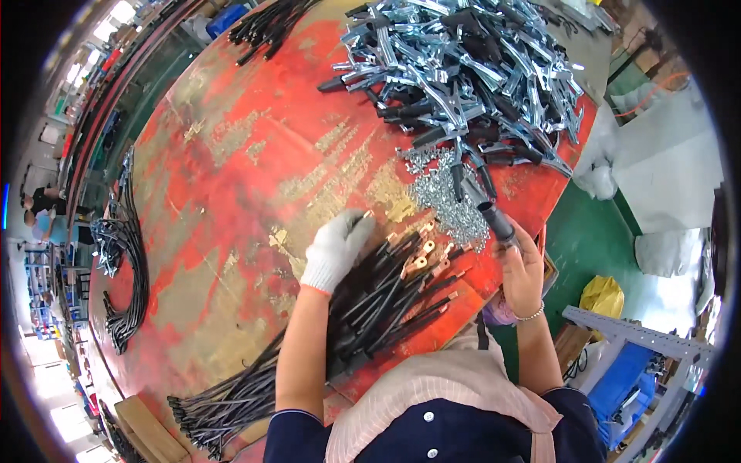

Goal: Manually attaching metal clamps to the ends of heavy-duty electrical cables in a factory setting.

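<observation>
My left hand (340,248), in a white knitted glove, is closed above the table, beside the copper-ended cables. A small copper-coloured tip shows at its fingertips, but what it holds is mostly hidden. My bare right hand (522,270) grips a black tubular handle (496,222) at the table's right edge; its open end points up and left. Black cables (370,297) with copper lugs (421,262) lie in a bundle between my arms. Just past the handle spreads a heap of small silver nuts or screws (451,202).
A large pile of silver spring clamps (471,69) with black handles covers the far right of the red, worn table (231,170). More black cables lie at the far edge and along the left (133,262). A metal frame with a blue bin (624,386) stands at right.
</observation>
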`<action>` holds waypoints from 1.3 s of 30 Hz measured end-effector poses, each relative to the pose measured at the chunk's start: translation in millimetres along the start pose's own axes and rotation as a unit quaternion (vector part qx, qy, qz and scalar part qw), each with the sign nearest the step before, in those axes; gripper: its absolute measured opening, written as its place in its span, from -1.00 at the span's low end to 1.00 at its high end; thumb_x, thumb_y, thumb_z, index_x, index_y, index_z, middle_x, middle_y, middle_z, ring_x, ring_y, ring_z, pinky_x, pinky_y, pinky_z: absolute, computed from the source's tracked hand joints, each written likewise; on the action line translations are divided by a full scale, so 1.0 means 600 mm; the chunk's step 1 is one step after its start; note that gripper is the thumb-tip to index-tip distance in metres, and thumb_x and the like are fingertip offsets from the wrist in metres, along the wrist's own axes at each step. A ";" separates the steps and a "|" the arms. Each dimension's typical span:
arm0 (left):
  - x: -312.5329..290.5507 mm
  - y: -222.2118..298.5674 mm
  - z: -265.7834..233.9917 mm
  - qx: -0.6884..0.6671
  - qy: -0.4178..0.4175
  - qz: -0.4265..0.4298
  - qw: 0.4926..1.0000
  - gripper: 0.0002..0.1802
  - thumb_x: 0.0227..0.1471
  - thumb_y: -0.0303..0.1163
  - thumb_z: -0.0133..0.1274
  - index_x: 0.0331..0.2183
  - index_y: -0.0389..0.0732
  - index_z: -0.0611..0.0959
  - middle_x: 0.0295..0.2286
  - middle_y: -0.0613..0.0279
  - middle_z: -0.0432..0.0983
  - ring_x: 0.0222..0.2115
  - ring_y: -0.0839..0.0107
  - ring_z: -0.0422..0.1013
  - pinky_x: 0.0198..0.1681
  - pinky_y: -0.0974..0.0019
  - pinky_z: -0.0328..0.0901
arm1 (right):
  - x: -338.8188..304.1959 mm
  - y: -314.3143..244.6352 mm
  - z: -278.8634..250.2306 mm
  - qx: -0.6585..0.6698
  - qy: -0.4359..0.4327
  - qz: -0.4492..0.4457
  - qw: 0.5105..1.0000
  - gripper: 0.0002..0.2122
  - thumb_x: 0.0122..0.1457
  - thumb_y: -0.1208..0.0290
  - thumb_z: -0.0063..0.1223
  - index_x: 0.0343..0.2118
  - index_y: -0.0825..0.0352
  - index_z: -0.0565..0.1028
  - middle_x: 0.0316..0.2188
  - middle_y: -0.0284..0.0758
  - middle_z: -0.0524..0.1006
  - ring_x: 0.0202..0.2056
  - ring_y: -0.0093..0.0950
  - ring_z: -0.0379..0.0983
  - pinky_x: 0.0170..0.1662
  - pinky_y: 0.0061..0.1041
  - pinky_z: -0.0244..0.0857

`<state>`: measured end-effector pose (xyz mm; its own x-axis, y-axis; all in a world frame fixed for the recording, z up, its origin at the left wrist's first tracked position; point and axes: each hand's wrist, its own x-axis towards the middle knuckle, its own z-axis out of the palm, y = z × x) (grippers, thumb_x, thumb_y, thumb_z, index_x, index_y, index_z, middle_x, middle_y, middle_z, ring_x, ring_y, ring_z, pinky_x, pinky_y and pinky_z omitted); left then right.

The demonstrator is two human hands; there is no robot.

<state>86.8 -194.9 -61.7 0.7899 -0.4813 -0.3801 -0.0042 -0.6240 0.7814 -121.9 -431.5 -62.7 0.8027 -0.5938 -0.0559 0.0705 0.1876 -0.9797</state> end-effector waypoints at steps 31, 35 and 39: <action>-0.054 0.023 -0.008 -0.234 -0.065 0.025 0.970 -0.75 0.15 -0.34 0.07 -0.22 -0.32 0.61 -0.50 0.36 0.51 -0.52 0.64 0.39 -0.44 0.48 0.30 | 0.082 -0.003 0.168 0.067 -0.157 -0.024 0.985 -0.49 0.15 0.20 0.23 -0.01 0.41 0.27 -0.11 -0.20 0.47 -0.06 -0.40 0.46 0.01 -0.39 0.34; -0.054 0.022 -0.005 -0.236 -0.068 0.032 0.969 -0.74 0.16 -0.35 0.06 -0.18 -0.33 0.61 -0.50 0.35 0.51 -0.52 0.63 0.40 -0.44 0.47 0.31 | 0.080 -0.003 0.164 0.054 -0.171 -0.035 0.983 -0.50 0.20 0.17 0.15 0.02 0.41 0.25 -0.10 -0.06 0.49 -0.04 -0.21 0.47 0.05 -0.25 0.33; -0.055 0.026 -0.007 -0.228 -0.067 0.034 0.971 -0.73 0.16 -0.35 0.05 -0.17 -0.33 0.60 -0.50 0.35 0.52 -0.51 0.63 0.40 -0.43 0.46 0.32 | 0.080 0.000 0.162 0.048 -0.170 -0.028 0.984 -0.49 0.21 0.14 0.12 0.03 0.41 0.24 -0.09 0.01 0.50 -0.02 -0.12 0.48 0.08 -0.19 0.32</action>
<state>63.3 -186.0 -35.1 0.7101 -0.6067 -0.3573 0.2422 -0.2661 0.9330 -25.9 -383.7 -46.7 0.9462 -0.3130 0.0815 0.1632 0.2445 -0.9558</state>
